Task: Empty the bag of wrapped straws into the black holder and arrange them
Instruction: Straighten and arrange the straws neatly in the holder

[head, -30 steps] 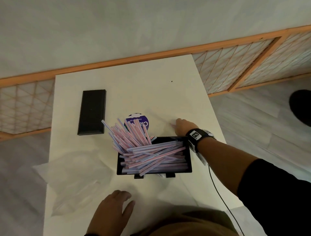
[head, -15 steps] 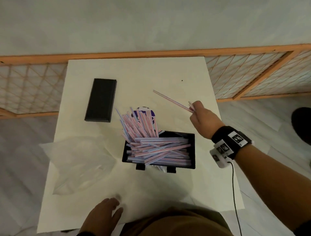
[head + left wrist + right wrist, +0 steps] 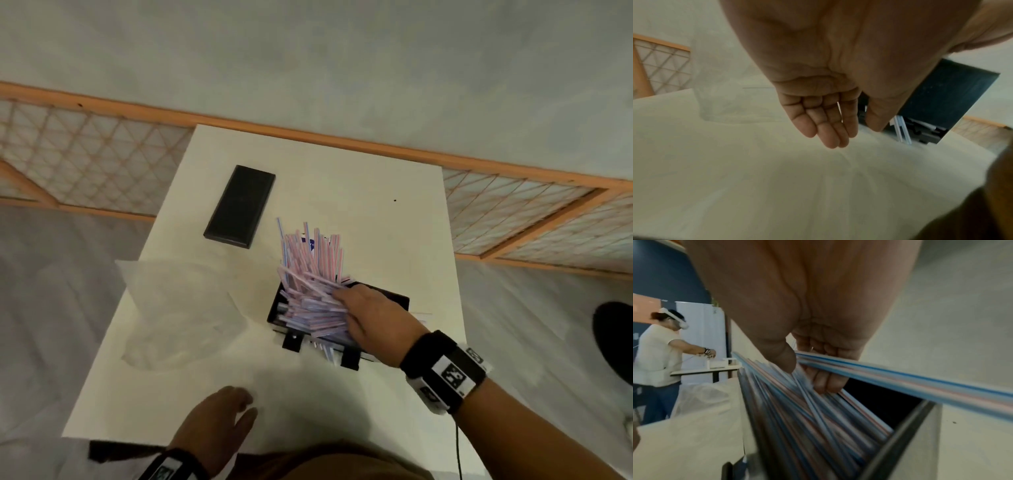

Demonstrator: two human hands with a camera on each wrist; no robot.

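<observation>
The black holder (image 3: 394, 298) sits right of centre on the white table (image 3: 376, 222), heaped with pink-and-blue wrapped straws (image 3: 308, 274); many lean out over its far-left corner. My right hand (image 3: 346, 308) lies on the heap inside the holder. In the right wrist view its thumb and fingers (image 3: 824, 382) pinch one wrapped straw (image 3: 920, 386) that runs across the holder's rim (image 3: 900, 434). The clear plastic bag (image 3: 178, 308) lies flat and crumpled to the holder's left. My left hand (image 3: 239, 407) hovers palm down near the front edge, fingers (image 3: 828, 129) relaxed, holding nothing.
A flat black rectangular piece (image 3: 239, 205) lies at the table's back left. A purple label (image 3: 310, 243) peeks out under the leaning straws. Wood lattice panels (image 3: 85, 164) line the wall behind. Another person (image 3: 655, 350) works at a table far off.
My right hand picked a loose straw off the table behind the holder, lifted it, and has now come down onto the straw heap in the holder. The left hand stayed near the front edge.
</observation>
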